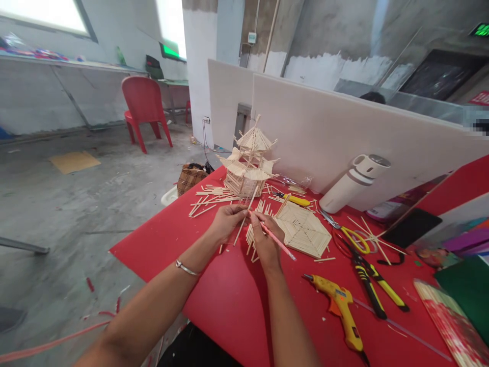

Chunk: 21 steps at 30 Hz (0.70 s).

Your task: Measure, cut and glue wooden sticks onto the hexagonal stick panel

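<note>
My left hand [228,220] is closed on a thin wooden stick [246,210] that slants up toward the stick pagoda model [249,162]. My right hand [265,240] pinches a pink pencil [280,244], its tip touching the stick near my left fingers. Both hands hover over the red table [237,300], just above a loose heap of sticks [255,229]. A flat hexagonal panel of sticks [303,229] lies right beside my right hand. A silver bracelet [186,268] circles my left wrist.
A yellow glue gun [342,308], yellow-handled pliers [376,285] and scissors [349,235] lie to the right. A white flask [353,183] leans on the white partition [324,127]. More sticks [210,199] are scattered at the left corner. A red chair [144,109] stands on the concrete floor.
</note>
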### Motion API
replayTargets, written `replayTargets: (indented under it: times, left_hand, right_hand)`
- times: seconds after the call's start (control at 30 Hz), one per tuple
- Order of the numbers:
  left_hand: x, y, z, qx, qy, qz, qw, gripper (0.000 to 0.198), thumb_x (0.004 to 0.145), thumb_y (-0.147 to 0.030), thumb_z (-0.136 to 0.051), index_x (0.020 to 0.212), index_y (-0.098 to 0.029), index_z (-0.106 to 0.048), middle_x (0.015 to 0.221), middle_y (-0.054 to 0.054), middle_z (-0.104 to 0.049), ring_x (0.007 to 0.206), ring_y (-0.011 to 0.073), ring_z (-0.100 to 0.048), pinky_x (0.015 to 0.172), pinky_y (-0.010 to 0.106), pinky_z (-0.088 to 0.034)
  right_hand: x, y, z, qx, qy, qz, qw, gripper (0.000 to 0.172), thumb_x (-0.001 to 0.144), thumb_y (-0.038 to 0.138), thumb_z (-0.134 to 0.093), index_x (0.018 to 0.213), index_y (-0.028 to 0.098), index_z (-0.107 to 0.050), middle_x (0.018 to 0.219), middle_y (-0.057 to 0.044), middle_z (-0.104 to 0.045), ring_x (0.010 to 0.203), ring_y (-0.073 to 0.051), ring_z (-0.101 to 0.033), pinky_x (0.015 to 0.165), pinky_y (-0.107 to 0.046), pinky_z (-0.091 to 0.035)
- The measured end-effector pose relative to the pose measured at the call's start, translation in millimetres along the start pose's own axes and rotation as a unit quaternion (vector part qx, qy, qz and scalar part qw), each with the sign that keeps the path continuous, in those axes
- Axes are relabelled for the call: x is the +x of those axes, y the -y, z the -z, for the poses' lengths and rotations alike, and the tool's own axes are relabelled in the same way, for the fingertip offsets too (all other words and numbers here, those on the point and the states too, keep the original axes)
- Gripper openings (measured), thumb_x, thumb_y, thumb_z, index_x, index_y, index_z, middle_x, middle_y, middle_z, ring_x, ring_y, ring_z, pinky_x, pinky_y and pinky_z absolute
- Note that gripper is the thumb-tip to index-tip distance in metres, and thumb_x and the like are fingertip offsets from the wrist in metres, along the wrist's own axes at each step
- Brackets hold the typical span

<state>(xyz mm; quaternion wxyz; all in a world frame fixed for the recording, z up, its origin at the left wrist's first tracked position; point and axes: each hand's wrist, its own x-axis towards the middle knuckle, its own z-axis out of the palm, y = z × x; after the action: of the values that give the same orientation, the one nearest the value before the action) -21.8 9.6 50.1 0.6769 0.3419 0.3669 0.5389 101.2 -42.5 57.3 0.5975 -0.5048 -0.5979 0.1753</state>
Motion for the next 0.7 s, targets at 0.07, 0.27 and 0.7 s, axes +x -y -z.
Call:
replayTargets:
  times: [0.07,0.27,0.7]
  left_hand:
    - [0.0,0.1,0.4,0.007,0.006,-0.001,1.0,0.038,0.052,-0.033,-0.092,0.076,-0.011,-0.071,0.065,0.003,-0.071,0.058,0.0126,-0.066,0.061,0.024,-0.054]
    - [-1.8,-1.0,0.3,0.016,0.01,-0.001,1.0,0.039,0.052,-0.036,-0.091,0.075,-0.012,-0.071,0.062,0.003,-0.071,0.056,0.0119,-0.064,0.062,0.024,-0.053]
    - [-6.0,-8.0,-3.5,-0.006,0.011,0.012,1.0,0.026,0.06,-0.023,-0.089,0.073,-0.01,-0.07,0.061,0.004,-0.07,0.053,0.0109,-0.064,0.059,0.021,-0.053]
  right_hand:
    - [-0.5,0.2,0.1,0.002,0.001,-0.006,1.0,0.024,0.095,0.035,-0.056,0.1,0.023,-0.075,0.096,-0.003,-0.075,0.087,-0.016,-0.069,0.083,-0.03,-0.053]
    - [-0.9,-0.2,1.6,0.002,0.005,-0.01,1.0,0.026,0.095,0.036,-0.054,0.1,0.022,-0.075,0.098,-0.005,-0.076,0.089,-0.017,-0.069,0.085,-0.031,-0.054]
    - [-0.5,3.6,5.5,0.0,0.03,-0.048,0.998,0.032,0.095,0.042,-0.05,0.1,0.02,-0.074,0.1,-0.007,-0.075,0.093,-0.019,-0.069,0.088,-0.033,-0.054]
